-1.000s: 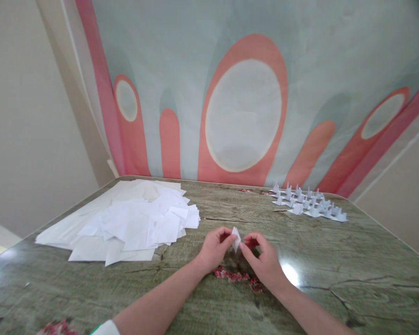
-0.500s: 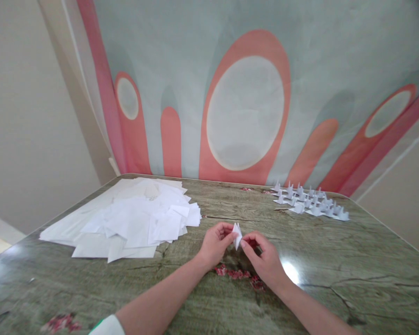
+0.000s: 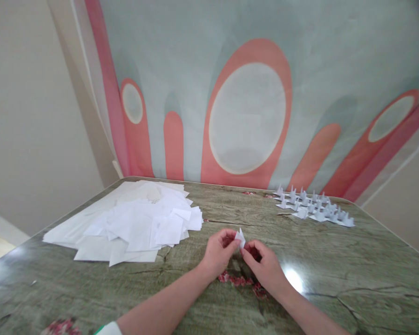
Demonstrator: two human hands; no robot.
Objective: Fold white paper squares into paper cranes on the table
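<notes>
Between my fingertips, just above the table, is a small piece of folded white paper (image 3: 240, 238) with pointed tips facing up. My left hand (image 3: 220, 251) pinches its left side between thumb and fingers. At its lower right edge, my right hand (image 3: 261, 263) is closed, with thumb and forefinger gripping the paper. The palm sides of both hands and the paper's lower part are partly hidden by the fingers.
A wide pile of white paper sheets (image 3: 136, 232) spreads over the left of the wood-patterned table (image 3: 209, 307). Several folded paper cranes (image 3: 319, 214) stand in rows at the back right. Behind the table hangs a grey-green and coral backdrop (image 3: 181, 56).
The folded paper has turned and tilted, and less of its lower part shows between my fingers. My right hand has come closer to my left. The whole view has shifted slightly.
</notes>
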